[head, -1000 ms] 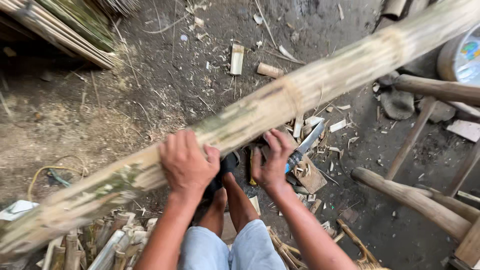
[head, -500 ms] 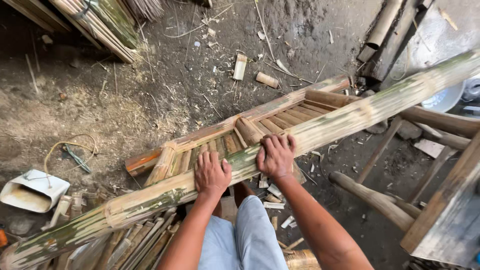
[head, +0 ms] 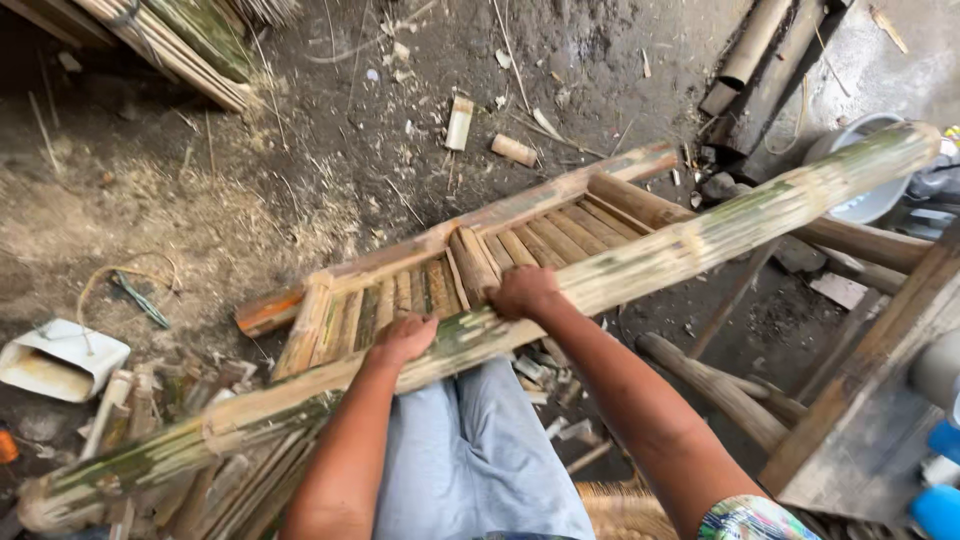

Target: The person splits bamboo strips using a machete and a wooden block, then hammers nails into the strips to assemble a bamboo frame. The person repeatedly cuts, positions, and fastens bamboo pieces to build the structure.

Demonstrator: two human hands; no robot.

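Bamboo pole [head: 640, 265], thick, green-mottled and pale, runs slantwise across the head view from the lower left to the upper right, raised over the person's lap and grey trousers [head: 470, 460]. Left hand [head: 403, 340] lies on top of the pole with its fingers curled over the far side, grasping it; right hand [head: 522, 292] grips the pole just beside it, fingers wrapped around. Beneath the pole, a slatted bamboo frame [head: 440, 275] rests on the dirt ground [head: 250, 180]. A white container [head: 60, 360] sits at the left, a grey basin [head: 860, 200] at the upper right, and short bamboo offcuts [head: 513, 150] lie beyond the frame.
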